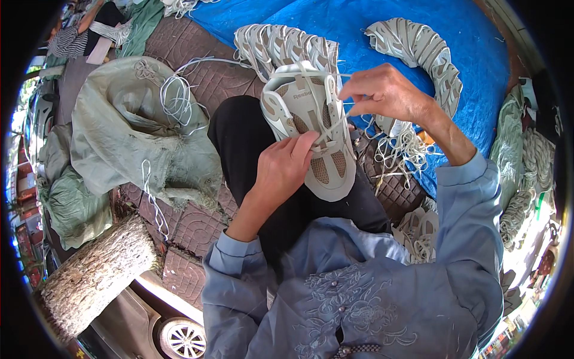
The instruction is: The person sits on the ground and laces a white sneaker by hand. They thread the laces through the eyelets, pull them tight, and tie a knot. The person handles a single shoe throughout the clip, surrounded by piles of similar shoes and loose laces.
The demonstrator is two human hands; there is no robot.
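Observation:
A white and beige sneaker upper (335, 170) rests across my black-trousered lap, its toe toward me and its tongue at the far end. Near the bottom of the lacing, the thumb and fingers of my left hand (280, 166) are closed on the pale shoelace (332, 127). My right hand (385, 93) is raised to the right of the upper's opening. Between its thumb and fingers it pinches the lace, which runs taut toward the eyelets. Beyond my right hand a tangled bundle of pale laces (403, 149) hangs down.
Nested sneaker uppers lie in a row (287, 45) and a curved row (421, 51) by a blue tarp (335, 18). A greenish sack (113, 119) with loose laces (178, 99) stands left. Nearby are a trunk (98, 272), a parked car (128, 320) and another person (72, 43).

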